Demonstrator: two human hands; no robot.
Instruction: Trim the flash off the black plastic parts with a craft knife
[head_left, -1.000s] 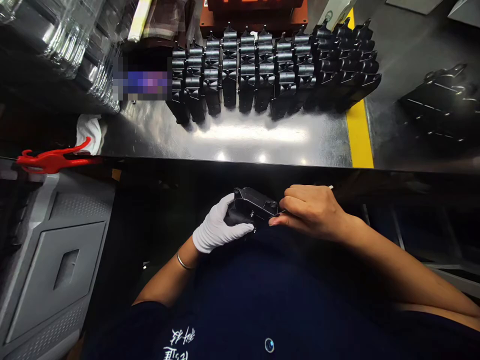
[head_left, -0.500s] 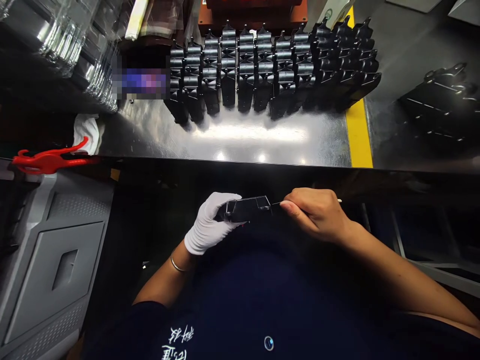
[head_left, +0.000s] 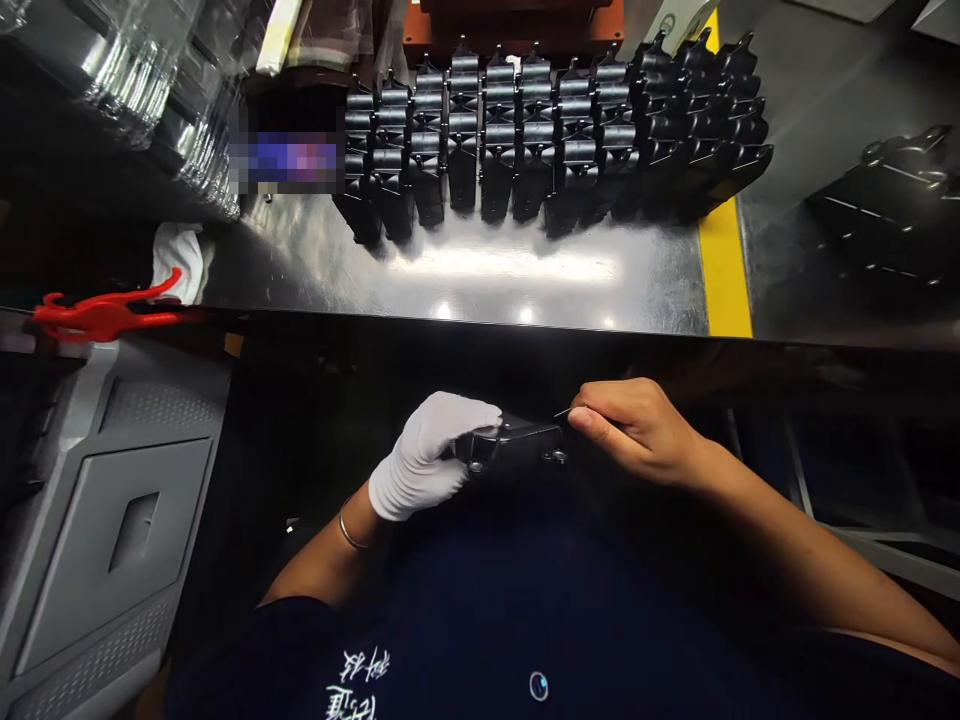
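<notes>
In a white glove, my left hand [head_left: 427, 455] is closed around a glossy black plastic part [head_left: 517, 440], held up below the bench edge. Two round bosses show along the near side of the part. Bare and closed, my right hand [head_left: 634, 425] pinches a thin metal tool [head_left: 562, 411]. Only its narrow tip shows, pointing left just above the part's right end, seemingly a little apart from it. The rest of the tool is hidden in my fist, so its exact kind cannot be made out.
Rows of black plastic parts [head_left: 499, 130] stand on the metal bench [head_left: 480, 285]. Yellow tape [head_left: 724, 270] crosses it, with more black parts [head_left: 892, 215] beyond. At left are bagged parts [head_left: 142, 90], a white cloth [head_left: 178, 260], a red clamp-like object [head_left: 105, 315] and a grey bin [head_left: 127, 520].
The tool was first against the part's right end; my right hand has since drawn back to the right. My left hand has turned the part over to show other faces.
</notes>
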